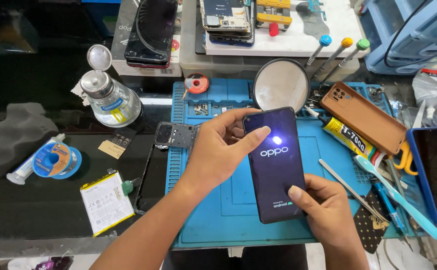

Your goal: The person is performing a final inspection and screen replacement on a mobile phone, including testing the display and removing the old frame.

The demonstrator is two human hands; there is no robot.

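A black, glossy slab smartphone (274,162), long axis near-to-far, is clasped at its far-left edge by the left hand (218,150) and pinched at its near end by the right hand (323,210).

Dark table (38,205) carries a blue work mat (238,210). Directly on the table: a glass dispenser bottle (109,97), a solder spool (54,161), a white battery (106,201), and a grey foam block (13,135).
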